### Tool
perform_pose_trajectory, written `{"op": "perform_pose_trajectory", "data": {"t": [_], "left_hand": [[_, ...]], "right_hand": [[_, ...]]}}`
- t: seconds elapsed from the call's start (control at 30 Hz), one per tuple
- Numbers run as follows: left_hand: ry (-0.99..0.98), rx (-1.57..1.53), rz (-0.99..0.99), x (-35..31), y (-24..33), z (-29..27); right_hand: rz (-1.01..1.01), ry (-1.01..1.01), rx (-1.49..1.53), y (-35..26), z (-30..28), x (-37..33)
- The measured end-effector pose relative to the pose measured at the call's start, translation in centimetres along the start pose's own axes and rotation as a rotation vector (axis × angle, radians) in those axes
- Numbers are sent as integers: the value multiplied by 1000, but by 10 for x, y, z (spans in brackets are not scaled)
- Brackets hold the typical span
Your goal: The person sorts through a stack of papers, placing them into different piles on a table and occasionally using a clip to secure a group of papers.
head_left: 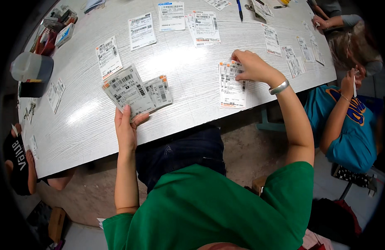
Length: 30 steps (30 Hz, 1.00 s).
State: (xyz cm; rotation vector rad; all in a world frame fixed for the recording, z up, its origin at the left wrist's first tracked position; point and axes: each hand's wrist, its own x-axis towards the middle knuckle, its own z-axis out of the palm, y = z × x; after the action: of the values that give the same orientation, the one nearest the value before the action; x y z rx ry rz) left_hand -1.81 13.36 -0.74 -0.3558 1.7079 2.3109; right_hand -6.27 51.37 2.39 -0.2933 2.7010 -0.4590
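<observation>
Several white, orange-marked barcoded slips (128, 89) fill the left hand (128, 125); the right hand (255, 68) pinches another stack (233, 93).

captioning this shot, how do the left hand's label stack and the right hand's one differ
The left stack is gripped by the left hand; the right stack lies on the table, the right hand at its top. The left stack slants; the right stack sits nearly straight. Both show barcodes.

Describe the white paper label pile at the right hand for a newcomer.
Find the white table, then its edge nearest the green shirt. Right of centre, find the pile of white paper labels under the right hand with the silver bracelet. The white label bundle is in the left hand; only this pile meets the right.
</observation>
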Motion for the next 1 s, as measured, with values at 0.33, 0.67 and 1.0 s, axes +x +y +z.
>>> {"op": "perform_pose_trajectory", "data": {"t": [0.33,0.67,1.0], "left_hand": [[12,-80,-10,0,-13,-12],[-57,-137,151,-10,-3,-27],[-128,266,357,-2,22,-65]], "right_hand": [[-46,114,678,-45,14,-18],[-201,676,808,-217,85,32],[-441,635,237,-245,79,41]]}}
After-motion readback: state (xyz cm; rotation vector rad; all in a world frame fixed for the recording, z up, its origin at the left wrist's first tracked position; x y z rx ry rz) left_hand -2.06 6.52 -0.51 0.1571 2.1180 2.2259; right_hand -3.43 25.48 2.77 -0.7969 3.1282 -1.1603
